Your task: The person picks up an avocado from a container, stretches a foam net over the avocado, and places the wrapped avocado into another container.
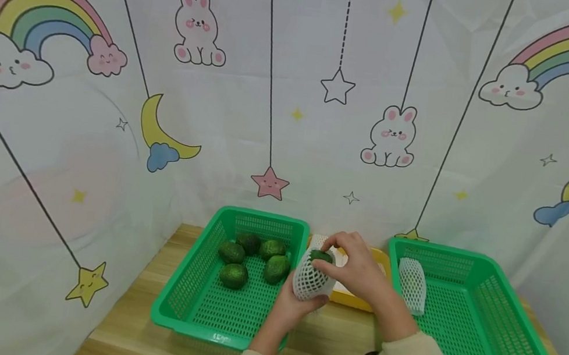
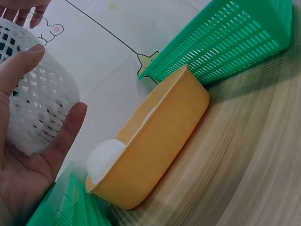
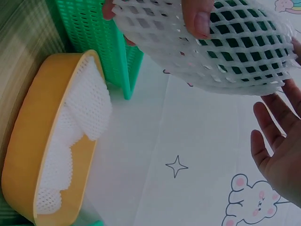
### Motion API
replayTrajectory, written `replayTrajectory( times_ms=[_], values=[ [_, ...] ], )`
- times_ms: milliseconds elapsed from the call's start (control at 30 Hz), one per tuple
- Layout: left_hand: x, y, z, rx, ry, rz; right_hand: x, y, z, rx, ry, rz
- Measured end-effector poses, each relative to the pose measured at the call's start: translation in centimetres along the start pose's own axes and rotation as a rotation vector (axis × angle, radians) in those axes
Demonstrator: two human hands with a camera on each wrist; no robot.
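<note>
My left hand (image 1: 292, 302) grips a white foam net sleeve (image 1: 310, 283) from below, its thumb lying across the mesh in the left wrist view. Inside sits a dark green avocado (image 1: 322, 256), its upper end bare at the sleeve's mouth and the rest showing through the holes. Above it, my right hand (image 1: 358, 268) bends over the mouth, thumb and forefinger pinching around the avocado's bare end. In the right wrist view, the other fingers of the right hand (image 3: 284, 150) spread loosely beside the net; the thumb is hidden there.
Several loose avocados (image 1: 233, 276) lie in the left green basket (image 1: 183, 283). Behind the hands stands a yellow tub (image 2: 155, 150) with more white foam nets (image 3: 87, 101). One white netted item (image 1: 411, 286) lies in the right green basket (image 1: 516, 321). A printed curtain backs the wooden table (image 1: 333, 347).
</note>
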State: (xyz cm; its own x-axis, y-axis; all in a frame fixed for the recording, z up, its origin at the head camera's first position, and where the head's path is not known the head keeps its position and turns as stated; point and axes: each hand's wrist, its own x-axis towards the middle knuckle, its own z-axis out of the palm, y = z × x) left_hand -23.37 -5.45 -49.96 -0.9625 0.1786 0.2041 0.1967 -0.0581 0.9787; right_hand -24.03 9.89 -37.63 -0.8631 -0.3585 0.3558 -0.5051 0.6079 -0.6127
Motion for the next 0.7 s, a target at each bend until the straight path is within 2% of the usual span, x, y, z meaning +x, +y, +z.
replayTrajectory(
  times_ms=[167,300,433,500,567,633,700],
  values=[
    [0.2,0.1,0.0,-0.018,0.006,-0.014,0.1,0.6,0.5,-0.028,0.038,-0.027],
    [0.1,0.4,0.3,-0.021,0.013,-0.011,-0.1,0.9,0.5,-0.100,0.071,-0.058],
    [0.0,0.6,0.4,-0.030,0.027,-0.029,-0.4,1.2,0.5,-0.104,0.062,-0.080],
    [0.0,0.6,0.4,-0.033,0.034,-0.037,-0.6,1.3,0.6,-0.008,0.031,-0.050],
    [-0.1,0.5,0.3,-0.040,0.035,-0.044,-0.9,1.6,0.8,0.144,-0.015,0.004],
    [-0.2,0.4,0.2,-0.049,0.031,-0.042,-1.4,1.9,1.1,0.299,-0.079,0.095],
    [-0.3,0.4,0.2,-0.046,0.034,-0.039,-1.8,2.3,1.8,0.403,-0.154,0.200]
  ],
)
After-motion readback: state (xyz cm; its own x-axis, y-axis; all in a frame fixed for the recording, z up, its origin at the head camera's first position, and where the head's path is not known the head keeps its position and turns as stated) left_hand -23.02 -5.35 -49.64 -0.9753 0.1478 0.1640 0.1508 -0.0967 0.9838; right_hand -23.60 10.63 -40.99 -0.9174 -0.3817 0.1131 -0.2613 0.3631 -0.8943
